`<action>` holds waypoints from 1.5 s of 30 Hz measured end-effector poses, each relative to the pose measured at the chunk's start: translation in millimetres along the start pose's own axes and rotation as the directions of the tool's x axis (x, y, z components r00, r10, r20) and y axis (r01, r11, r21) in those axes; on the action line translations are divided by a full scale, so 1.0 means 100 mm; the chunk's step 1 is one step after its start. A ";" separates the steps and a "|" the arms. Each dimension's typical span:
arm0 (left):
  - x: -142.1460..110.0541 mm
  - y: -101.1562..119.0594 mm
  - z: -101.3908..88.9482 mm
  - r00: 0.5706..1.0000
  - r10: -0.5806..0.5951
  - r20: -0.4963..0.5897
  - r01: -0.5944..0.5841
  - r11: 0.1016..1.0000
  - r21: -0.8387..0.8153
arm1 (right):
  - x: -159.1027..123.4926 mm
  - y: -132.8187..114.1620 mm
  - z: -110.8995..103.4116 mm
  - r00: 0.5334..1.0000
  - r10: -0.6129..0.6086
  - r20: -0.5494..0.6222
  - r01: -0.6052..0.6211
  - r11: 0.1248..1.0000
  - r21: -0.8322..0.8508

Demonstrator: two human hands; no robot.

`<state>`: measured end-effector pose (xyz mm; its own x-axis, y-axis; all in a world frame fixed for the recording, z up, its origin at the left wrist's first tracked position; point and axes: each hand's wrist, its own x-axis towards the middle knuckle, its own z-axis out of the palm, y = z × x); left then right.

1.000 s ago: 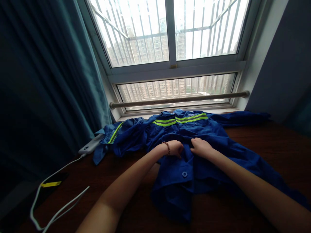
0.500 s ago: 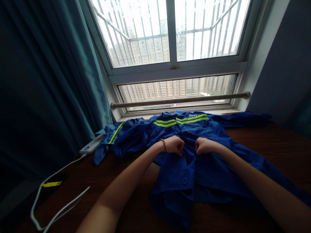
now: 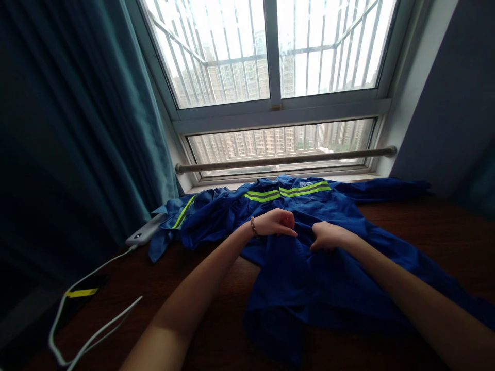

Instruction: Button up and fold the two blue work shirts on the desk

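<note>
A blue work jacket [image 3: 320, 203] with yellow-green and grey reflective stripes lies spread and rumpled on the dark wooden surface. My left hand [image 3: 276, 223], a beaded bracelet at its wrist, pinches a fold of the jacket near the middle with its fingers closed. Just to its right, my right hand [image 3: 328, 236] grips the cloth too, thumb pointing left; its fingertips are partly hidden. Between the hands runs a narrow gap. Below them the front part of the jacket hangs in loose folds toward me.
A white power bank [image 3: 145, 232] with a white cable [image 3: 79, 281] lies at the left, partly under a sleeve. Teal curtains [image 3: 127, 103] hang on the left. A metal rail [image 3: 286, 161] crosses the window behind the jacket. A yellow strip [image 3: 82, 293] lies at the lower left.
My left hand has turned and lifted the cloth slightly, and its thumb now points right. The flap below has folded over, hiding the button seen before. My right hand has barely moved.
</note>
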<state>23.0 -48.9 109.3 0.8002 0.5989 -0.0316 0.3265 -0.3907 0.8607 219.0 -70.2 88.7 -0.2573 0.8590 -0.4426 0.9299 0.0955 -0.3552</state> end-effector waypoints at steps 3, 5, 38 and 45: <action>-0.02 0.00 0.00 0.998 -0.024 0.055 0.023 1.000 0.009 | 0.08 0.03 0.05 0.995 0.033 0.097 -0.023 0.995 -0.099; -0.03 0.00 0.00 0.997 -0.029 0.076 0.029 1.000 0.007 | 0.05 0.09 -0.02 0.980 -0.014 0.196 0.028 0.997 -0.069; -0.14 0.33 0.03 0.997 0.026 -0.074 -0.044 0.967 -0.249 | -0.39 0.03 -0.45 0.938 -0.306 -0.161 0.255 0.297 0.920; -0.14 0.29 0.02 0.998 0.019 -0.054 -0.035 0.947 -0.318 | -0.40 -0.01 -0.45 0.956 -0.230 -0.181 0.236 0.241 0.941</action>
<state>22.1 -70.3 133.1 0.7781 0.6280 0.0120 0.1211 -0.1686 0.9782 240.5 -82.4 143.3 -0.4121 0.8904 -0.1931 -0.0837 -0.2481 -0.9651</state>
